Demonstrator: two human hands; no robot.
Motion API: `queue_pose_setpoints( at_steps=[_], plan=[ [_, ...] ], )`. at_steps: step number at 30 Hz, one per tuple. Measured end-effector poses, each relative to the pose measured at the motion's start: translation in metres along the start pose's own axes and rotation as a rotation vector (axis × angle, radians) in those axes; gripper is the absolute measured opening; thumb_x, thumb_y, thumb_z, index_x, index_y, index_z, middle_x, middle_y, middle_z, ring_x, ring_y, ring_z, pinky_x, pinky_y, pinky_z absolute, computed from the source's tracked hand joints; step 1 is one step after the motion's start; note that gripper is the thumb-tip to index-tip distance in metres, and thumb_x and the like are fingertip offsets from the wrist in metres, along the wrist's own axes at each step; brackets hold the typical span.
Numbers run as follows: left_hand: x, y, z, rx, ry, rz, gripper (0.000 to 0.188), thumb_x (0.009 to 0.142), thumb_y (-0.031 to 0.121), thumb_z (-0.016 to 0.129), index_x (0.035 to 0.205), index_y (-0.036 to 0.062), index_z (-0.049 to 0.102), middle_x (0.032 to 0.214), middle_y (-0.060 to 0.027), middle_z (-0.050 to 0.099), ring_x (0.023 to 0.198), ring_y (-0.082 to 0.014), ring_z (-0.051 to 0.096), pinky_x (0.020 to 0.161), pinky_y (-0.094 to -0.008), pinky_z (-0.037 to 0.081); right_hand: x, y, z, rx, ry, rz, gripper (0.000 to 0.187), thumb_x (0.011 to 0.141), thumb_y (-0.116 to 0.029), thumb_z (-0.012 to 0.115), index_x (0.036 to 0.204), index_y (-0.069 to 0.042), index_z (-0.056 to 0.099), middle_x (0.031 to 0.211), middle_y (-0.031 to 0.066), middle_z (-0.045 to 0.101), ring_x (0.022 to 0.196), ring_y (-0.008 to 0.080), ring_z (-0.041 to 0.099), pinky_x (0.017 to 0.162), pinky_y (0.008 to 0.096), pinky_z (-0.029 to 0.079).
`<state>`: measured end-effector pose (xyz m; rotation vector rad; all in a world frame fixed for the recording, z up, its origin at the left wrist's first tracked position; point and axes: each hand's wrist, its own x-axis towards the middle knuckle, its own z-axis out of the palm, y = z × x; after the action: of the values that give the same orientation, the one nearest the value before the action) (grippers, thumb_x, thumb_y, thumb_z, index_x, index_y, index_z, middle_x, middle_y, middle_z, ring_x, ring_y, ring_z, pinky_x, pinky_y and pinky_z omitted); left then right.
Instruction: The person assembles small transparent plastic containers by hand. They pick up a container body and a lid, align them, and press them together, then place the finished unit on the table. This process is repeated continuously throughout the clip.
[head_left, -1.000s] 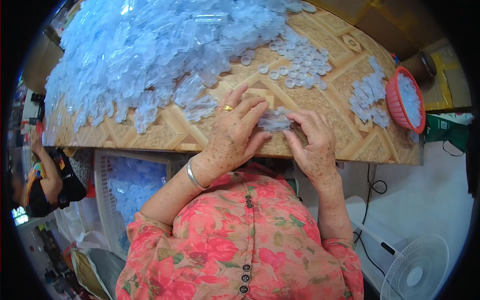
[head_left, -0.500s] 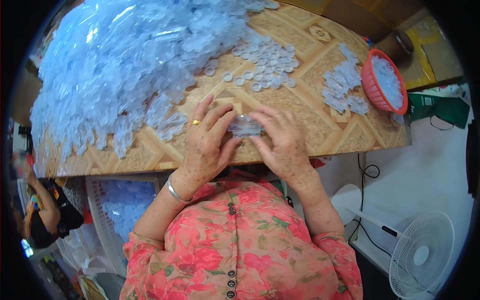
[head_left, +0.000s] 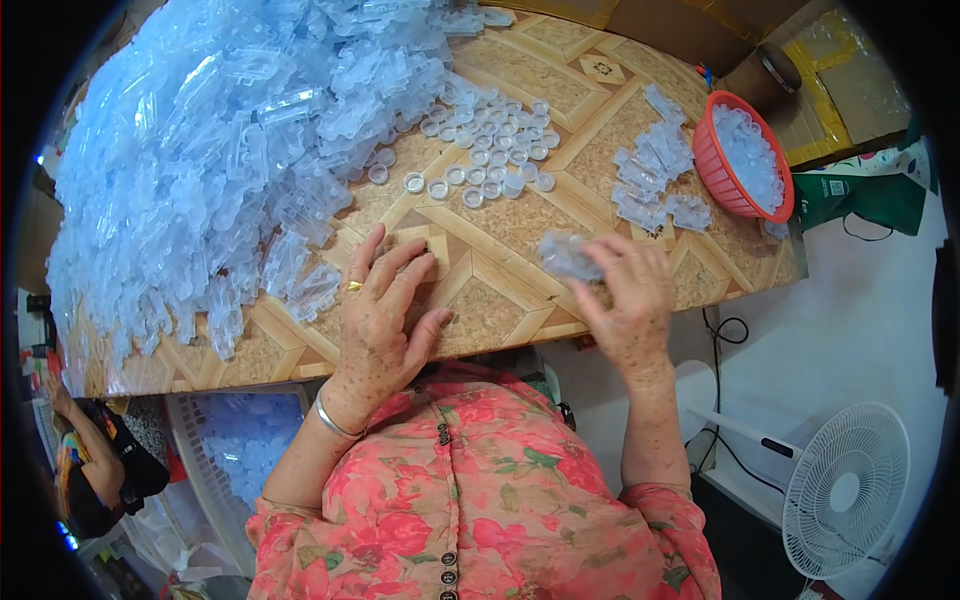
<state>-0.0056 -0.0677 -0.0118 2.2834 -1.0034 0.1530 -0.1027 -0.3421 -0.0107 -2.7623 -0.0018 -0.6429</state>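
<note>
My right hand (head_left: 637, 300) grips a clear plastic piece (head_left: 566, 257) between thumb and fingers, holding it over the table's near part; motion blurs its outline. To its left, my left hand (head_left: 383, 310) rests at the table edge with fingers spread and nothing in them. Beside that hand's fingertips lie a few clear flat pieces (head_left: 300, 280) at the fringe of a big heap of clear plastic parts (head_left: 190, 180). Beyond both hands, several small round clear caps (head_left: 490, 150) are scattered. A group of similar clear pieces (head_left: 650, 165) lies to the right of the caps.
A red plastic basket (head_left: 712, 165) of small clear parts stands near the table's right end. Cardboard boxes (head_left: 850, 90) border the far right. Below are a white fan (head_left: 845, 490) and a pale crate (head_left: 190, 440). Another person's arm (head_left: 90, 440) shows at far left.
Both hands were together around the clear plastic piece. My right hand has carried it off to the right, while my left hand has let go. The view has shifted slightly.
</note>
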Motion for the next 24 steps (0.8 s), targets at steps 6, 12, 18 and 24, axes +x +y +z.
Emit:
queue_pose_setpoints(
  at_steps=[6,12,18,24],
  plan=[
    [-0.001,-0.002,0.002,-0.009,0.004,-0.003,0.05,0.076,0.009,0.08,0.123,0.0017,0.064,0.134,-0.0172,0.061,0.139,-0.0471,0.043,0.115,-0.0531,0.036,0.007,0.025,-0.014,-0.15,0.078,0.113,0.062,0.08,-0.033,0.08,0.136,-0.014,0.061,0.15,0.014,0.047,0.136,0.0363,0.043,0.114,0.0539,0.032],
    [-0.001,0.0,0.003,-0.002,0.017,0.0,0.048,0.077,0.01,0.079,0.122,0.0018,0.065,0.133,-0.017,0.061,0.139,-0.0476,0.044,0.114,-0.0535,0.037,0.024,0.063,0.0,-0.316,-0.053,0.156,0.072,0.09,-0.056,0.064,0.152,-0.022,0.048,0.163,0.0169,0.032,0.149,0.0413,0.028,0.118,0.0667,0.016],
    [-0.005,-0.004,0.004,-0.002,0.058,0.018,0.047,0.076,0.012,0.08,0.12,0.0022,0.065,0.134,-0.0164,0.061,0.138,-0.0478,0.044,0.113,-0.0539,0.039,0.04,0.09,0.019,-0.258,-0.14,0.16,0.069,0.095,-0.054,0.06,0.154,-0.022,0.044,0.163,0.0162,0.032,0.149,0.042,0.028,0.118,0.0671,0.017],
    [-0.009,-0.008,0.01,-0.045,0.137,0.056,0.05,0.075,0.014,0.081,0.12,0.0031,0.064,0.135,-0.0157,0.06,0.137,-0.0476,0.044,0.113,-0.0576,0.036,0.05,0.137,0.032,-0.337,-0.17,0.11,0.068,0.096,-0.05,0.059,0.155,-0.022,0.042,0.164,0.0138,0.031,0.15,0.0397,0.028,0.118,0.0641,0.019]
  ],
)
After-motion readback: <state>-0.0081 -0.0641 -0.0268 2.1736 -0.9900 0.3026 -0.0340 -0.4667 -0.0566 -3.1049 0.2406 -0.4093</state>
